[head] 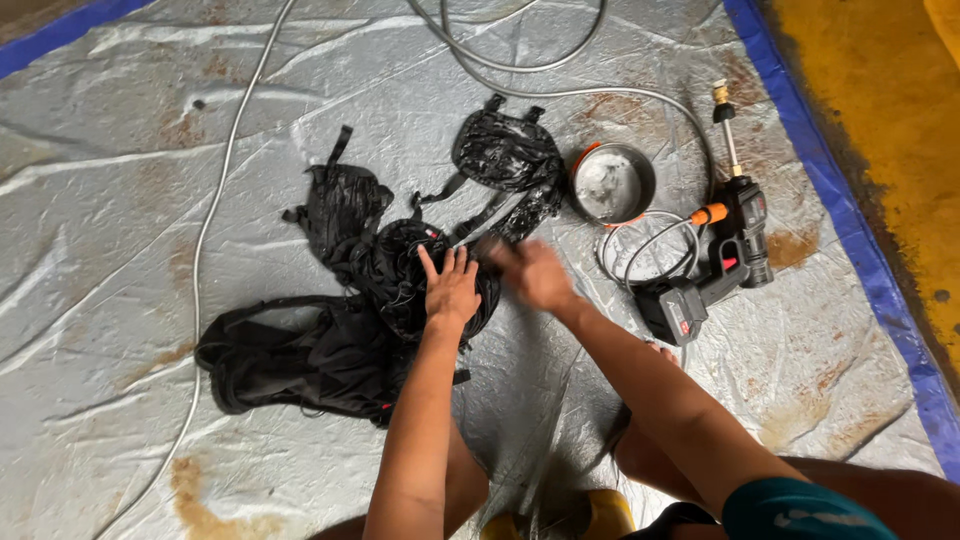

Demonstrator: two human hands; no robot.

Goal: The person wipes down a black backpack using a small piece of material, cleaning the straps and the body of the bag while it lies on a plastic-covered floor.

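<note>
Hands are working on a wet black backpack, soaked, soapy and sprawling in crumpled pieces across a grey tarp. Left hand is pressing flat, fingers spread, on the dark mesh bundle. Right hand is blurring beside it (grip impossible to tell). Nearby are lying a metal bowl, a hose and a spray gun.
</note>
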